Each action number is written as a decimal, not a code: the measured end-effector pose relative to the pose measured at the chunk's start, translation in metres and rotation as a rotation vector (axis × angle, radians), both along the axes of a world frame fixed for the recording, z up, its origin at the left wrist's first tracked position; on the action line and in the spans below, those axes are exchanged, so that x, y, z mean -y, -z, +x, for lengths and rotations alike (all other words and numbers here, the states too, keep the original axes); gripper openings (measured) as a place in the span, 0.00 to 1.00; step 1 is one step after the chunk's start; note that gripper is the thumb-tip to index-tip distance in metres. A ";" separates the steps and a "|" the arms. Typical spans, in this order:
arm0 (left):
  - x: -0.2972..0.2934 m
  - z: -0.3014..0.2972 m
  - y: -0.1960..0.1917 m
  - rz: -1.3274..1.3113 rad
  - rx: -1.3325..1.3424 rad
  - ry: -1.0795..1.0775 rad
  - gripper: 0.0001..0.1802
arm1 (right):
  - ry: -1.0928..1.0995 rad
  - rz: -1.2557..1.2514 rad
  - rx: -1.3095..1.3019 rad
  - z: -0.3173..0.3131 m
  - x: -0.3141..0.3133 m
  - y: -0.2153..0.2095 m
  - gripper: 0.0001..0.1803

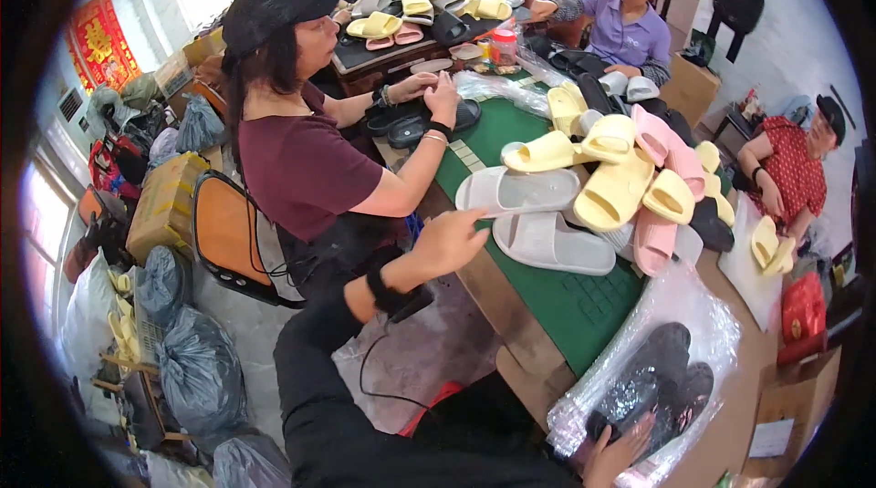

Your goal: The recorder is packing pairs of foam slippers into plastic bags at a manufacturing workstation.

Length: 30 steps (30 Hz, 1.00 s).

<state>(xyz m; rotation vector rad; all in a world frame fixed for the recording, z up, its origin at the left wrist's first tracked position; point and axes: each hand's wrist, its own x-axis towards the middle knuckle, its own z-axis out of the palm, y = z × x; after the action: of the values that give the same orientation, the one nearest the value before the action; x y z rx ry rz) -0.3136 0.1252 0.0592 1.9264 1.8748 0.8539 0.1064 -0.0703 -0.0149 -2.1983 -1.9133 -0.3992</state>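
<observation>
My left hand, a black band at its wrist, reaches over the table edge with its fingers partly stretched. Its fingertips are at the near end of a pale grey slipper, and I cannot tell whether they touch it. A second pale grey slipper lies just in front of it. At the lower right, my right hand rests with fingers apart against a pair of black slippers. These slippers lie on a stack of clear plastic bags.
Yellow slippers and pink slippers are heaped on the green table mat. A co-worker in a maroon shirt handles black slippers at my left. Other people sit across the table. A cardboard box stands at the right.
</observation>
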 end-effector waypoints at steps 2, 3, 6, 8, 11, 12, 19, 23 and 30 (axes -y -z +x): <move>0.033 0.009 0.010 0.051 -0.047 0.060 0.19 | -0.005 -0.222 -0.088 0.007 0.002 0.002 0.38; 0.053 0.018 0.017 0.062 -0.071 0.097 0.18 | -0.001 -0.247 -0.115 0.007 0.004 -0.002 0.37; 0.099 0.062 0.030 0.068 -0.008 0.276 0.17 | -0.039 -0.304 -0.197 0.008 0.006 -0.010 0.41; 0.124 0.098 0.043 -0.078 0.046 0.419 0.18 | -0.116 -0.236 -0.194 0.003 0.005 -0.011 0.42; 0.155 0.147 0.052 -0.090 0.018 0.631 0.22 | -0.143 -0.196 -0.199 -0.005 0.004 -0.017 0.41; 0.162 0.157 0.054 -0.068 0.026 0.695 0.24 | -0.138 -0.199 -0.198 -0.005 0.004 -0.017 0.41; 0.159 0.202 0.044 0.118 -0.094 0.943 0.30 | -0.056 -0.128 -0.292 -0.006 0.004 -0.007 0.37; 0.131 0.220 0.044 0.193 -0.177 1.056 0.34 | -0.113 -0.089 -0.309 -0.004 0.007 -0.005 0.36; 0.111 0.237 0.050 0.301 -0.202 1.103 0.36 | -0.118 -0.144 -0.362 -0.009 0.009 -0.011 0.38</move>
<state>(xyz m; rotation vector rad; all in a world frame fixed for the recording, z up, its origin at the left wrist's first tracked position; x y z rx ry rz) -0.0764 0.0147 0.0088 2.7787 0.4941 0.5688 0.0979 -0.0793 -0.0041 -2.0524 -1.9019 0.1524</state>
